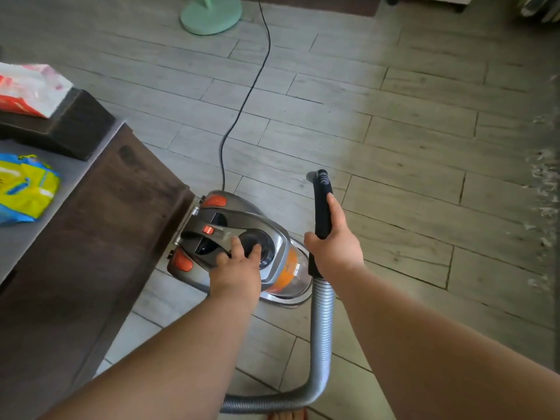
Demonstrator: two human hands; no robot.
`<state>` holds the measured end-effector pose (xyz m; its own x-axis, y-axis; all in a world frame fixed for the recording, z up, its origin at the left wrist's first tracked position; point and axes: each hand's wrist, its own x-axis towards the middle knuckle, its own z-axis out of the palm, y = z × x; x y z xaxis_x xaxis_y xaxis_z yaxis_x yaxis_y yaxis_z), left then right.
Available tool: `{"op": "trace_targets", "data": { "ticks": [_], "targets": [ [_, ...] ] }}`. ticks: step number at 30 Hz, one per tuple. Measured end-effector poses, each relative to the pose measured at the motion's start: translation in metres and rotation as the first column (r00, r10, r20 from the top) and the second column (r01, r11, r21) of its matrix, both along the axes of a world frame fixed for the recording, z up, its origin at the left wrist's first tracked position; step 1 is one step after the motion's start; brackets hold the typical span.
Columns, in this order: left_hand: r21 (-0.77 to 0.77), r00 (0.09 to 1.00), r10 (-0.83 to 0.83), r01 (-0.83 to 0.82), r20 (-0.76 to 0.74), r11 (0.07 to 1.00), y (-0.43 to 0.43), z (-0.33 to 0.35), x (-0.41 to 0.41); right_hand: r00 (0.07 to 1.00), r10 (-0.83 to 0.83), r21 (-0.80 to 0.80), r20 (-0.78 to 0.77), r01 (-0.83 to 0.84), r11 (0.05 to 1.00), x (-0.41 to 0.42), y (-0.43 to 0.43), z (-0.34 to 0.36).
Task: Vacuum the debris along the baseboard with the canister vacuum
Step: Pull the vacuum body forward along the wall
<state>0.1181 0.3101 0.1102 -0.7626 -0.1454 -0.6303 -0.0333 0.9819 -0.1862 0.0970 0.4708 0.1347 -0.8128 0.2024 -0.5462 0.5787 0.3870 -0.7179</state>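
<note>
Canister vacuum sits on the tile floor against the dark desk. My left hand pinches its round dial, while my right hand grips the black hose handle. Debris lies far right.

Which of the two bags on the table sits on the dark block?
The red-and-white bag, farther from the person: it rests atop the dark block. The yellow-and-blue bag lies flat on the grey tabletop instead.

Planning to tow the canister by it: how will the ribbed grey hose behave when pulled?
Likely floppy: the hose curves in a loose loop across the floor. Its ribbing suggests it may stretch before the canister vacuum follows.
</note>
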Motion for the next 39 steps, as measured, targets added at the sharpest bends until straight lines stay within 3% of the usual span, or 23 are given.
{"op": "trace_targets", "data": {
  "ticks": [7, 18, 28, 39],
  "targets": [
    [0.075, 0.997, 0.001, 0.005, -0.077, 0.997, 0.017, -0.002, -0.016, 0.999, -0.036, 0.001, 0.005, 0.036, 0.999, -0.015, 0.017, -0.003],
    [0.150, 0.978, 0.106, -0.080, -0.177, 0.985, 0.119, -0.012, -0.076, 0.993, -0.107, 0.054, -0.041, 0.109, 0.993, -0.044, 0.114, -0.017],
    [0.125, 0.937, 0.217, -0.189, -0.273, 0.974, 0.189, -0.016, -0.130, 0.996, 0.005, 0.009, -0.093, -0.004, 1.000, -0.089, 0.189, -0.024],
    [0.118, 0.946, 0.255, -0.235, -0.199, 0.965, 0.253, -0.020, -0.189, 0.989, 0.044, -0.012, -0.143, -0.046, 0.999, -0.131, 0.268, -0.016]
  ]
}}
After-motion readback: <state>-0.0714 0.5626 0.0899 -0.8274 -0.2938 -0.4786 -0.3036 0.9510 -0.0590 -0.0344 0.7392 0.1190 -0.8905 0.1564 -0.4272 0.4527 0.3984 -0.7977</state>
